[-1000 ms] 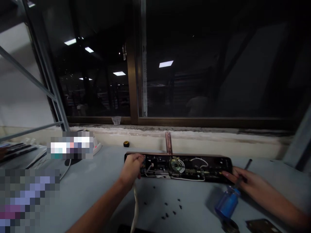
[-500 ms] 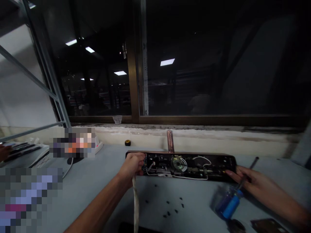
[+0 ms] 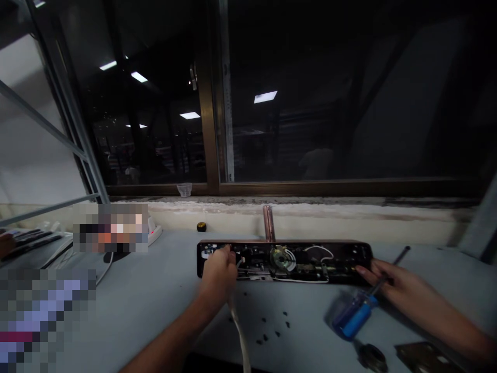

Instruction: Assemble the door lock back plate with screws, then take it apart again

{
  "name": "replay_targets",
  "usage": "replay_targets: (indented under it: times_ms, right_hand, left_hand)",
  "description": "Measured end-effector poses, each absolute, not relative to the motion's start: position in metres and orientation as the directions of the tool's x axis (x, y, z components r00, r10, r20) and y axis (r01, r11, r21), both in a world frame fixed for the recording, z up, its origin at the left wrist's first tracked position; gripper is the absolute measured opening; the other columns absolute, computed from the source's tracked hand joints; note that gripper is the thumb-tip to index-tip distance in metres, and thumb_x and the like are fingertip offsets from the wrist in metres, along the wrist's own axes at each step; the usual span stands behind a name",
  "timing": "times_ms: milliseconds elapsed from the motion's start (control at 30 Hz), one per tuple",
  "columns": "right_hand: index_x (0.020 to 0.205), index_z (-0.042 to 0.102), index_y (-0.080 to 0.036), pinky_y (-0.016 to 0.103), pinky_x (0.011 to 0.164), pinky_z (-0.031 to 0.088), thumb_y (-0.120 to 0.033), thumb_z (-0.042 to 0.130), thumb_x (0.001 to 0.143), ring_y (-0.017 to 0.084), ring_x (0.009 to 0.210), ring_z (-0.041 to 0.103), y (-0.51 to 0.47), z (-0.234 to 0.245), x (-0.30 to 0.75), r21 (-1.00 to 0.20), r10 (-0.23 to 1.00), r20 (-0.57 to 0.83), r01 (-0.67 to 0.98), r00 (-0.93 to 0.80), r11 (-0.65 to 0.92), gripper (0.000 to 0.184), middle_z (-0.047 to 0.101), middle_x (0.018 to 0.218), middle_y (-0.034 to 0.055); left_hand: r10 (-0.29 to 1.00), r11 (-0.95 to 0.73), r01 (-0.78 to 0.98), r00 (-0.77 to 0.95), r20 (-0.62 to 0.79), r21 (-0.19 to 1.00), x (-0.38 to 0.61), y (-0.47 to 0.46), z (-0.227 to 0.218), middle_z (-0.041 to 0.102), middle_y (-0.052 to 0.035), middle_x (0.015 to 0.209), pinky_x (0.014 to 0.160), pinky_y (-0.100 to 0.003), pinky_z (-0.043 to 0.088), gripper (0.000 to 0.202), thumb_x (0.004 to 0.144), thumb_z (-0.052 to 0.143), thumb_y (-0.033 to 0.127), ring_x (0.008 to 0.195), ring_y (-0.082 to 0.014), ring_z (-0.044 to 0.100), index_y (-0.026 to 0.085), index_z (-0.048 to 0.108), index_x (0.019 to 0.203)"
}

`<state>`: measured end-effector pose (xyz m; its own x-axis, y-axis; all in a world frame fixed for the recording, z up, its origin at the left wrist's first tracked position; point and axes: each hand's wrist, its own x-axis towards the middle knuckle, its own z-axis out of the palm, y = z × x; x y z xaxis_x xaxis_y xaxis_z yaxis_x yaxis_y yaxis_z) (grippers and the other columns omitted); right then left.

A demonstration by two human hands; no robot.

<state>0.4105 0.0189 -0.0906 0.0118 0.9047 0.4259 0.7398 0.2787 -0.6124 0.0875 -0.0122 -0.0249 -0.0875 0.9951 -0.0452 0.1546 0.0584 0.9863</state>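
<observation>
A long dark lock body (image 3: 341, 255) lies open-side up on the pale table, showing wires and a round metal mechanism (image 3: 282, 258). My left hand (image 3: 218, 274) is closed at its left part, fingers pinched on something among the wiring that I cannot make out. A white cord (image 3: 239, 334) hangs from below that hand toward me. My right hand (image 3: 392, 285) rests at the lock's right end, fingers loosely around the shaft of a blue-handled screwdriver (image 3: 352, 317).
Several small black screws (image 3: 272, 329) lie scattered in front of the lock. A round black part (image 3: 371, 356) and a metal plate (image 3: 423, 357) sit at the near right. A copper handle (image 3: 267, 223) sticks up behind the lock. Windowsill and dark window lie beyond.
My left hand moved rightward from the lock's left end, further over the wiring. The screwdriver handle shifted slightly left; the right hand stayed at the right end.
</observation>
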Motion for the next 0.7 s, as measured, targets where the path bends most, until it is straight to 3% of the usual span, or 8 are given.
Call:
replay_targets:
  times_ms: [133,267,533,700]
  right_hand:
    - [0.051,0.032,-0.023,0.025,0.044,0.034,-0.061,0.04,0.068,0.014,0.046,0.038,0.017,-0.089,0.409,-0.6,0.903,0.43,0.75,0.01,0.277,0.043,0.035,0.048,-0.0017]
    - [0.052,0.03,-0.022,0.024,0.044,0.033,-0.06,0.039,0.069,0.014,0.047,0.037,0.02,-0.092,0.412,-0.589,0.905,0.426,0.759,-0.001,0.279,0.042,0.036,0.049,-0.0017]
    - [0.053,0.03,-0.022,0.025,0.045,0.033,-0.06,0.039,0.069,0.013,0.046,0.036,0.015,-0.089,0.411,-0.589,0.911,0.413,0.765,0.004,0.263,0.042,0.033,0.049,-0.0026]
    - [0.053,0.029,-0.022,0.024,0.045,0.033,-0.063,0.038,0.069,0.014,0.047,0.037,0.014,-0.087,0.409,-0.597,0.912,0.411,0.757,0.004,0.266,0.044,0.034,0.05,-0.002]
  left_hand:
    - [0.997,0.027,0.199,-0.08,-0.011,0.98,0.086,-0.008,-0.017,0.046,0.0051,0.041,0.034,-0.02,0.022,0.021,0.076,0.043,0.016,0.026,-0.0072,0.036,0.017,0.047,0.056]
    - [0.996,0.043,0.17,-0.087,-0.028,0.984,0.086,-0.005,-0.013,0.053,0.0031,0.048,0.037,-0.019,0.031,0.022,0.079,0.035,0.018,0.031,-0.0077,0.044,0.016,0.048,0.061]
    - [0.997,0.007,0.257,-0.078,0.013,0.967,0.086,-0.008,-0.024,0.054,0.0056,0.045,0.029,-0.019,0.022,0.007,0.074,0.048,0.016,0.022,-0.0068,0.037,0.017,0.05,0.067]
    - [0.996,0.027,0.145,-0.093,-0.013,0.989,0.085,-0.005,-0.018,0.051,0.0043,0.044,0.037,-0.02,0.034,0.021,0.079,0.035,0.021,0.028,-0.008,0.042,0.016,0.049,0.064]
